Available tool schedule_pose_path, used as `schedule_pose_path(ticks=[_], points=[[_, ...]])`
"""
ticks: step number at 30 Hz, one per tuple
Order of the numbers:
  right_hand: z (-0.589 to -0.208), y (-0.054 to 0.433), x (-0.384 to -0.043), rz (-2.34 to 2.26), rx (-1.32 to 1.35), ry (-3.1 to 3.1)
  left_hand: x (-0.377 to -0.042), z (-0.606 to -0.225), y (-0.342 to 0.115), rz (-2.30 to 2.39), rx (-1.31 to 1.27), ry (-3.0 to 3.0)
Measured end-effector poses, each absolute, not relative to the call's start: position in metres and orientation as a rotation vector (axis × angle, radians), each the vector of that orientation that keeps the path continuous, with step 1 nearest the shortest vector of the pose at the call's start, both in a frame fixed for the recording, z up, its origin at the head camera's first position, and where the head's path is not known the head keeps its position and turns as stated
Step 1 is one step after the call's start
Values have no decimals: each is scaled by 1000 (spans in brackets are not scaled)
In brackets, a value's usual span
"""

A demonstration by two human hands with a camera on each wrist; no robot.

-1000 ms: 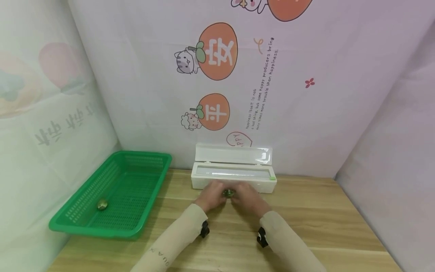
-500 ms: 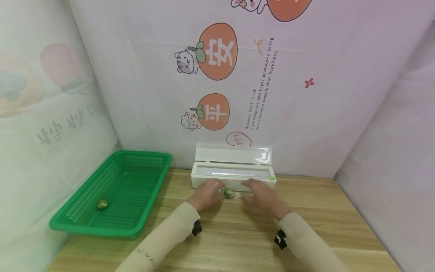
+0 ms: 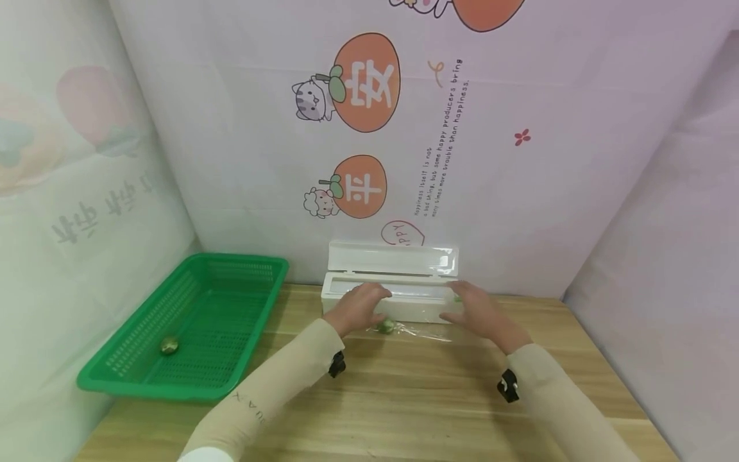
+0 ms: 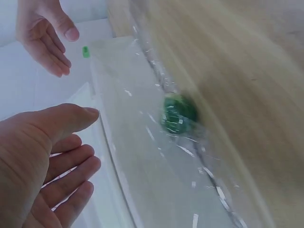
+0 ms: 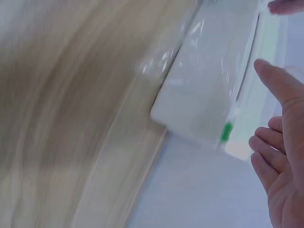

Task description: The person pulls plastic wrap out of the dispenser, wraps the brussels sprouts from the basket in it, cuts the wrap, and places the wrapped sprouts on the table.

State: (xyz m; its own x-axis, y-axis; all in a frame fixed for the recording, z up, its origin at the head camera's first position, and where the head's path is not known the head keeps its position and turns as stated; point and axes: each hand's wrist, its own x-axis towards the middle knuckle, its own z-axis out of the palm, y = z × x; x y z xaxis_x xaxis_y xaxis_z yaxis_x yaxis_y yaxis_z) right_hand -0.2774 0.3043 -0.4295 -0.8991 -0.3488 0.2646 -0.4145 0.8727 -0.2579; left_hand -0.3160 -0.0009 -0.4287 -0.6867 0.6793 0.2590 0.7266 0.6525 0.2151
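A small green ball (image 3: 386, 326), resembling a Brussels sprout, lies at the front of the white cling film dispenser (image 3: 416, 312). Clear cling film (image 3: 427, 334) covers the ball and trails to the right, with more hanging down the dispenser's front face. My left hand (image 3: 359, 308) hovers over the dispenser's left half, fingers loosely bent and holding nothing. Over the right end is my right hand (image 3: 484, 316), its thumb and fingers spread apart and nothing between them. In the right wrist view a green slider (image 5: 226, 132) sits near the dispenser's end.
A green plastic basket (image 3: 213, 321) stands on the left with one shiny greenish ball (image 3: 169, 346) inside. The dispenser's hinged lid (image 3: 392, 259) is raised against the printed cloth (image 3: 479, 192) behind. Cloth also hangs at both sides of the wooden table (image 3: 392, 404).
Both hands have left the wrapped ball and risen over the dispenser, the right one moving out to the right. The ball stays at the dispenser's front, with film now spread to its right.
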Motion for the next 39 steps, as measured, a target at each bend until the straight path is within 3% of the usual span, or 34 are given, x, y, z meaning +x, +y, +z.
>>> schedule_pose_path(ticks=[17, 39], points=[[-441, 332, -308, 573, 526, -2918, -335, -419, 68, -421, -1172, -2723], [-464, 334, -317, 562, 503, -2822, -354, -439, 102, -723, -1285, -2729]])
